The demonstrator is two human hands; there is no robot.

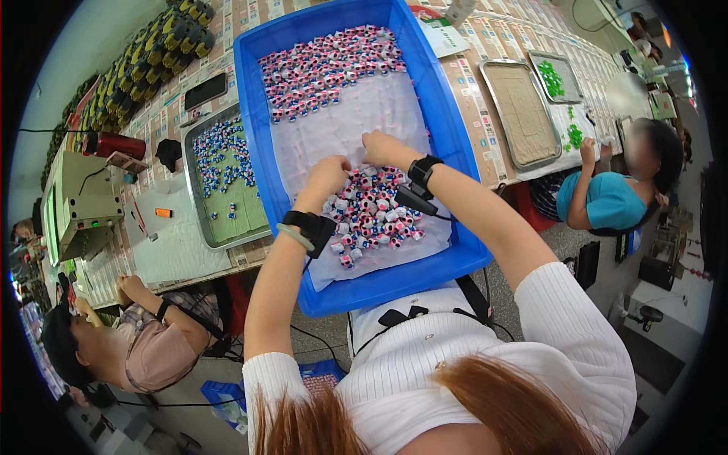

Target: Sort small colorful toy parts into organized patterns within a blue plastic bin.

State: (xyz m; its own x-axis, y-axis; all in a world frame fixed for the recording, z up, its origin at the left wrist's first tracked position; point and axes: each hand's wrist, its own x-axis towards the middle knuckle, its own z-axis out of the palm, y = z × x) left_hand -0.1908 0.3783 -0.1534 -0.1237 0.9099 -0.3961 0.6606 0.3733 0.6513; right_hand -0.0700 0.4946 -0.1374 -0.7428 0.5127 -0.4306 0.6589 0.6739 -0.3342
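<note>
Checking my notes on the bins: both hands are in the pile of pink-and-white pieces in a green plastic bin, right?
Not quite: the bin is blue, not green, as the head view shows. The left hand and right hand do rest in the pink-and-white pieces.

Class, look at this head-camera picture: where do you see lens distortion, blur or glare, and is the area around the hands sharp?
Head view: fisheye bends the table edges and the blue bin walls toward the rim, with black corners; light is even, with soft shadows; the left hand and right hand over the pink-and-white pieces are fairly sharp; a bright glare spot sits at the upper right; a seated person's face is blurred.
</note>
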